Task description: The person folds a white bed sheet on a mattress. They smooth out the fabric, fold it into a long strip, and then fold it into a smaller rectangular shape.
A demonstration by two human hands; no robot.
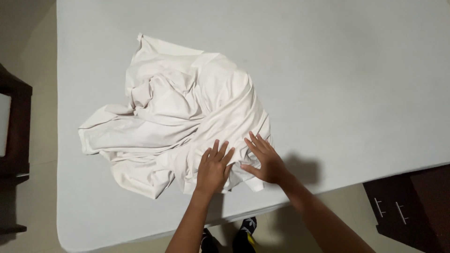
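White cloth crumpled; both hands flat, forearms cropped.

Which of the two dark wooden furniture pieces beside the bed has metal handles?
The dark cabinet at the lower right, past the right hand: two metal bar handles show on its front. The dark furniture piece at the left edge shows none.

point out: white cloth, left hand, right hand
white cloth (187,107), head view, on its crumpled middle.
left hand (213,168), head view, back of the hand, flat on the cloth.
right hand (267,161), head view, back of the hand, on the cloth's edge.
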